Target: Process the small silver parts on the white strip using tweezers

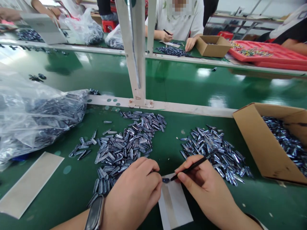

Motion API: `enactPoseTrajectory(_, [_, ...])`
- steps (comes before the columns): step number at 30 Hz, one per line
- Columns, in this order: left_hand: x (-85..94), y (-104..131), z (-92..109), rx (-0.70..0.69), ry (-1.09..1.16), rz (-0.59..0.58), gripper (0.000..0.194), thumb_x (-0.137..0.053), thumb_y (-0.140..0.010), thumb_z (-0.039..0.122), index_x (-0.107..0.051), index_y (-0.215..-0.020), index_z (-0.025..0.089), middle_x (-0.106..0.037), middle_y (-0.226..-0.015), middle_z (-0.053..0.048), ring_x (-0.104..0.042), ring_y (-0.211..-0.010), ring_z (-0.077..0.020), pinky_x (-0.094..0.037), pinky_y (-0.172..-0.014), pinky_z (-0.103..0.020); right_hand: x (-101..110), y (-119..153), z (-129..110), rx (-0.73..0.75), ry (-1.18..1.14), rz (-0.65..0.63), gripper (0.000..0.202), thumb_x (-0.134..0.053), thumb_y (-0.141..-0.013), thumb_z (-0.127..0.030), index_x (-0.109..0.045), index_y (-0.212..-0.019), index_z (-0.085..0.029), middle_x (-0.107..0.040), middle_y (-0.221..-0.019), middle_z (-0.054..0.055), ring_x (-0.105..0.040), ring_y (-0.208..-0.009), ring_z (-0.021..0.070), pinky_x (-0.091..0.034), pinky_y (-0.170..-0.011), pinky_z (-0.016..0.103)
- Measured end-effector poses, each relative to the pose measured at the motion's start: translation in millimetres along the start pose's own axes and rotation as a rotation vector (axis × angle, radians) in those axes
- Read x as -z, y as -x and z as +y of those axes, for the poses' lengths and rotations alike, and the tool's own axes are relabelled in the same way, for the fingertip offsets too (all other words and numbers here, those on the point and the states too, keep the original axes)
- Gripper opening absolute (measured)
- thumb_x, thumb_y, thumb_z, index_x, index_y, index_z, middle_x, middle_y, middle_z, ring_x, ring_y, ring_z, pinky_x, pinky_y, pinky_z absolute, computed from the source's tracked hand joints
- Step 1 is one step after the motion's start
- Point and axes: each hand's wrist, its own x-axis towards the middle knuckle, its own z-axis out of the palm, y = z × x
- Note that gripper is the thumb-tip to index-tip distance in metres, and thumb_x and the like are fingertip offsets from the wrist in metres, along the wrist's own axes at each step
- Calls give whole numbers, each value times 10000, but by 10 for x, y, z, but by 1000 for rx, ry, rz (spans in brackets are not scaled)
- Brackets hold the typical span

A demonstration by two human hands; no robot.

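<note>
My left hand (137, 188), with a watch on its wrist, is closed in a pinch on a small dark-blue elongated piece (165, 180). My right hand (206, 185) grips a slim black pen-like tool (195, 164), its tip touching or close to that piece. Beneath both lies a white card (176, 209) with a beige strip down its middle. A pile of flat, grey-blue elongated pieces (127, 140) spreads beyond my left hand. Shinier blue pieces (216, 147) are heaped beyond my right hand. The left fingertips are partly hidden.
A clear plastic bag (43, 118) full of pieces bulges at left, above a pale flat strip (31, 183). An open cardboard box (259, 143) of blue pieces stands at right. A white post (134, 57) rises from the rail. Across the green surface, a person (179, 22) works.
</note>
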Motion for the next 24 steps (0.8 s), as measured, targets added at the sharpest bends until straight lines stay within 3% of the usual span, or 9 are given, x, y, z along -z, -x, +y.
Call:
enactPoseTrajectory(5, [11, -4, 1, -22, -10, -7, 184, -626, -770, 20, -640, -686, 183, -644, -851, -1, -625, -830, -187, -544, -742, -316, 0, -13, 3, 27, -16, 54, 159, -624, -888, -351, -488, -907, -272, -689, -840, -10, -717, -721, 150, -606, -682, 264])
enactPoseTrajectory(24, [10, -17, 6, -13, -24, -1, 185, -605, -781, 34, -646, -694, 193, -649, -863, -7, -630, -826, -187, -551, -742, -315, -42, -6, 6, -3, 27, 50, 167, -638, -868, -340, -490, -902, -270, -710, -828, -8, -723, -714, 157, -595, -668, 266])
